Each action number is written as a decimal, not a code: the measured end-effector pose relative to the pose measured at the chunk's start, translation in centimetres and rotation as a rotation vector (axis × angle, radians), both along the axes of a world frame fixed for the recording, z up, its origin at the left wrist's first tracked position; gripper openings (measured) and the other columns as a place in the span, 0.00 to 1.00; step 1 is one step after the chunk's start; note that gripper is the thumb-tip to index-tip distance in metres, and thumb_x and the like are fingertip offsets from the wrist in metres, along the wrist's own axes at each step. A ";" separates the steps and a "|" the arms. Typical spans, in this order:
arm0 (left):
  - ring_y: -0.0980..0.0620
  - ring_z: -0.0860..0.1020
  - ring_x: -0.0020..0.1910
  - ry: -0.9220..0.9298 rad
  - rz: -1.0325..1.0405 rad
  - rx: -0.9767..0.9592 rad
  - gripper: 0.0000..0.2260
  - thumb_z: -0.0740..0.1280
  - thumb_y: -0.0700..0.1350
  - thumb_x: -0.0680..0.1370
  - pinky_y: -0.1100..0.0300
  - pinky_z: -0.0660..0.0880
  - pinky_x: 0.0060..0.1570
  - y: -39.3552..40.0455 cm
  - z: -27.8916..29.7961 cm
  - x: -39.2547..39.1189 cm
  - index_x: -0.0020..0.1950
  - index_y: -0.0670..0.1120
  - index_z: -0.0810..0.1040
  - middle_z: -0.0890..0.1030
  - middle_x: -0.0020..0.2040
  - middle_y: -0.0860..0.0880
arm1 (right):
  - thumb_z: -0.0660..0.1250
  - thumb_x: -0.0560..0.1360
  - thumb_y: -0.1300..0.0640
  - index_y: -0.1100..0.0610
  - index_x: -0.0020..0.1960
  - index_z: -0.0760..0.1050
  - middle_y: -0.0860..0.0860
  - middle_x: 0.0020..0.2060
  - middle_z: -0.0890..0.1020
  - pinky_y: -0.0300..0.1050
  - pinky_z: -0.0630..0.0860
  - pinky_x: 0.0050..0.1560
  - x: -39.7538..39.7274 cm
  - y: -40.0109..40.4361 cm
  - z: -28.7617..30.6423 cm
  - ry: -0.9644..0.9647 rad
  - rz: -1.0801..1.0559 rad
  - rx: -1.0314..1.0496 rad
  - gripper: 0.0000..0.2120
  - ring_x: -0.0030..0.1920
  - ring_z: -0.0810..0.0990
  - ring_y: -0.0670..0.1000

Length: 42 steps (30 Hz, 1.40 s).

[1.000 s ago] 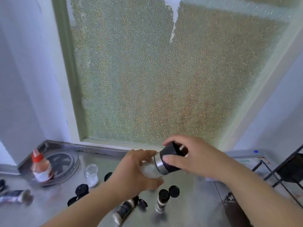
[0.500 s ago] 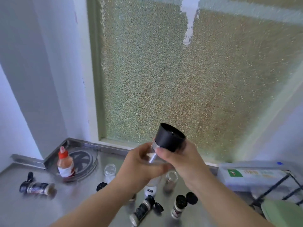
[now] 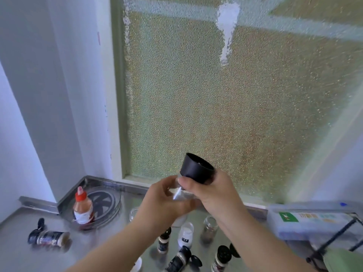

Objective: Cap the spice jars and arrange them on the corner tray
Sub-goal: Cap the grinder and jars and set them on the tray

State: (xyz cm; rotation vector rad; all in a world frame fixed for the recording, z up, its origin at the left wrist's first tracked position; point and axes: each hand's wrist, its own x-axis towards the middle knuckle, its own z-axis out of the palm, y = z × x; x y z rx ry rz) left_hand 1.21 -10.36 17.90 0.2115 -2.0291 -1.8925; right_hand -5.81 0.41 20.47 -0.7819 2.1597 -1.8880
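- The right hand has its fingers curled around the black cap, which sits tilted on top of the clear jar
- The left hand grasps the body of this jar from the left; both hands hold it up above the steel counter
- The corner tray carries only an upright red-capped bottle
- On the counter: open glass jars, a white jar, capped spice jars, one jar lying on its side, loose black caps
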 end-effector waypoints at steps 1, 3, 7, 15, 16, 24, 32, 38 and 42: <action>0.53 0.74 0.35 -0.002 0.077 -0.027 0.24 0.75 0.54 0.53 0.58 0.72 0.38 0.0 -0.1 0.0 0.46 0.49 0.79 0.81 0.38 0.45 | 0.77 0.55 0.44 0.51 0.43 0.81 0.51 0.38 0.86 0.56 0.81 0.48 0.3 -0.4 -0.2 0.043 -0.056 0.008 0.19 0.41 0.84 0.51; 0.52 0.76 0.39 0.009 0.035 0.008 0.24 0.75 0.54 0.54 0.58 0.73 0.41 -0.4 -0.1 0.1 0.47 0.49 0.80 0.83 0.42 0.43 | 0.77 0.53 0.41 0.51 0.47 0.80 0.50 0.41 0.86 0.53 0.81 0.48 0.1 -0.4 -0.2 0.020 0.023 -0.028 0.25 0.44 0.84 0.51; 0.49 0.74 0.40 0.017 -0.374 0.142 0.19 0.74 0.47 0.59 0.61 0.70 0.39 -2.1 0.9 0.9 0.47 0.41 0.78 0.78 0.40 0.42 | 0.80 0.54 0.43 0.60 0.57 0.74 0.55 0.48 0.81 0.44 0.77 0.48 -0.9 1.2 1.3 -0.240 0.575 -0.085 0.38 0.51 0.79 0.55; 0.60 0.71 0.31 0.021 0.084 -0.058 0.17 0.72 0.53 0.54 0.69 0.68 0.32 -0.2 0.9 0.6 0.41 0.51 0.79 0.78 0.30 0.58 | 0.77 0.59 0.48 0.52 0.45 0.78 0.53 0.39 0.85 0.52 0.79 0.46 1.5 -1.6 0.3 0.027 -0.057 -0.043 0.17 0.41 0.83 0.48; 0.60 0.70 0.29 0.020 0.162 -0.093 0.15 0.71 0.52 0.54 0.69 0.67 0.31 -0.2 0.7 0.4 0.39 0.52 0.79 0.76 0.28 0.59 | 0.78 0.61 0.48 0.52 0.45 0.78 0.51 0.39 0.85 0.51 0.79 0.46 1.6 -2.1 -0.1 0.053 -0.124 -0.050 0.16 0.41 0.83 0.48; 0.51 0.78 0.40 -0.060 -0.369 0.246 0.19 0.72 0.49 0.60 0.64 0.73 0.38 -4.1 1.1 1.5 0.46 0.40 0.79 0.81 0.40 0.45 | 0.79 0.57 0.44 0.61 0.58 0.74 0.54 0.50 0.82 0.46 0.76 0.54 -0.6 -1.1 1.2 -0.224 0.597 -0.096 0.36 0.53 0.80 0.54; 0.58 0.73 0.34 0.031 0.162 -0.173 0.17 0.71 0.52 0.58 0.70 0.69 0.35 -3.9 0.3 1.6 0.44 0.48 0.79 0.79 0.36 0.46 | 0.79 0.60 0.54 0.50 0.44 0.79 0.45 0.38 0.85 0.44 0.78 0.46 1.1 -4.2 -0.4 0.036 0.061 -0.032 0.16 0.42 0.83 0.44; 0.50 0.76 0.42 0.023 -0.351 0.137 0.19 0.73 0.48 0.61 0.63 0.72 0.42 -5.4 1.3 3.1 0.48 0.41 0.78 0.79 0.42 0.44 | 0.81 0.54 0.47 0.62 0.54 0.77 0.51 0.44 0.83 0.41 0.78 0.45 0.2 -2.8 2.0 -0.221 0.617 -0.143 0.34 0.46 0.82 0.51; 0.55 0.74 0.37 0.018 0.082 -0.077 0.18 0.73 0.52 0.59 0.69 0.71 0.35 -4.5 0.6 2.6 0.46 0.47 0.79 0.80 0.38 0.47 | 0.79 0.57 0.47 0.53 0.45 0.79 0.47 0.36 0.85 0.44 0.76 0.42 1.8 -5.2 0.4 0.082 0.049 0.001 0.19 0.39 0.83 0.45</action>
